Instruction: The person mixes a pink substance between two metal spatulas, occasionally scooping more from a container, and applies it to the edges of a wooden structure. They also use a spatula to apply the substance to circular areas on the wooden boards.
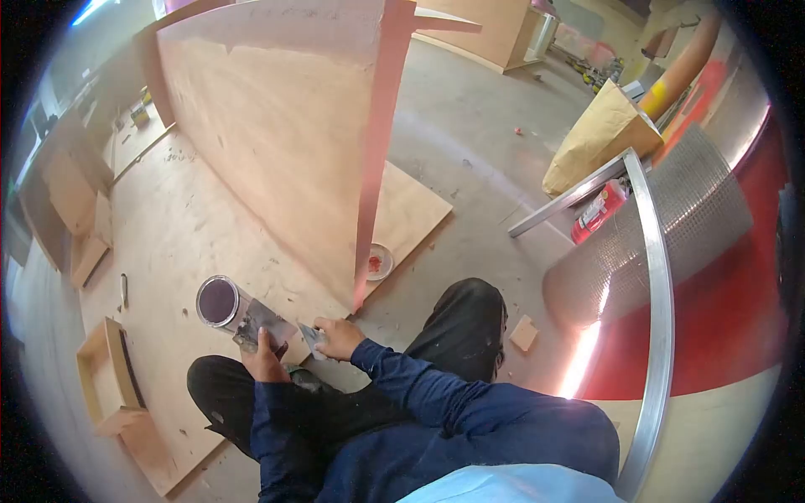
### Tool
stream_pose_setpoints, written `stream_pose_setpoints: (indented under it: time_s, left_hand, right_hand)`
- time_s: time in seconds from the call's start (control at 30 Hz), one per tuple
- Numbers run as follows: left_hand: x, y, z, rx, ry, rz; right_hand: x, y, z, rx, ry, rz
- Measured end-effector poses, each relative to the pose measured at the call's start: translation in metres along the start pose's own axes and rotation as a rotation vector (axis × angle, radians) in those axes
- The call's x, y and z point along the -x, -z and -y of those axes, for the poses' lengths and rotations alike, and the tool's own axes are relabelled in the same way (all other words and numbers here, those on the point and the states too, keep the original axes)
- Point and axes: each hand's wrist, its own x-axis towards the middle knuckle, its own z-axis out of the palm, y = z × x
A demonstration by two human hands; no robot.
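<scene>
the left hand has its thumb laid across a smeared plate, apparently flat metal, with the other fingers hidden beneath, so it seems pinched along its near edge, perhaps to leave most of the face bare. at about 3 o'clock from that hand, the right hand has its fingers curled together around a scraper, its blade pointing to 9 o'clock, towards the plate; whether the two touch i cannot tell. both tools sit close together between the knees, likely because this keeps the hands low and steady. the open-looking can with a dark top appears to stand upright at 10 o'clock from the hands, just beyond the plate, presumably for easy reach. a tall wooden panel rises at 12 o'clock, its pinkish end towards the person. at its foot, at 1 to 2 o'clock, a small dish with red bits rests on a low board, probably kept near at hand. a shallow wooden box lies at 9 o'clock.
</scene>
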Motion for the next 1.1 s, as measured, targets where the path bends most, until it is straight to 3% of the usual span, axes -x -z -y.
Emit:
stream_pose_setpoints:
  time_s: [0.13, 0.2, 0.33, 0.47, 0.53, 0.63, 0.67, 0.77, 0.87, 1.0, 1.1]
  left_hand:
    - [-0.002, 0.001, 0.005, -0.026, 0.009, -0.012]
    - [-0.002, 0.001, 0.008, -0.015, 0.017, 0.010]
    - [-0.004, 0.003, 0.011, -0.016, 0.002, 0.013]
    - [-0.007, 0.004, 0.017, 0.019, -0.022, 0.017]
    - [0.004, -0.004, 0.005, -0.003, -0.020, -0.015]
    - [0.008, -0.007, -0.001, 0.023, -0.053, 0.011]
    - [0.006, -0.006, 0.001, 0.021, -0.056, -0.009]
    - [0.007, -0.008, -0.001, 0.052, -0.058, 0.008]
    - [-0.024, 0.008, 0.040, 0.031, -0.208, 0.044]
    - [0.016, -0.013, -0.015, 0.047, -0.023, 0.041]
    - [0.015, -0.018, -0.020, 0.036, 0.075, 0.001]
  right_hand:
    - [-0.001, 0.013, -0.002, -0.255, -0.071, 0.183]
    - [-0.003, -0.001, -0.015, -0.222, -0.065, 0.034]
    - [-0.010, -0.031, -0.044, -0.286, -0.057, -0.076]
    - [-0.012, -0.023, -0.040, -0.423, -0.184, 0.009]
    - [-0.013, -0.023, -0.040, -0.579, -0.181, -0.090]
    - [-0.007, 0.000, -0.013, -0.510, -0.298, -0.089]
    - [-0.009, -0.011, -0.025, -0.702, -0.231, -0.120]
    - [-0.021, -0.039, -0.059, -0.561, -0.217, -0.259]
    - [-0.010, -0.012, -0.024, -0.426, -0.220, -0.196]
    - [-0.009, -0.019, -0.036, -0.487, -0.338, -0.040]
    - [-0.014, -0.047, -0.070, -0.516, -0.221, -0.033]
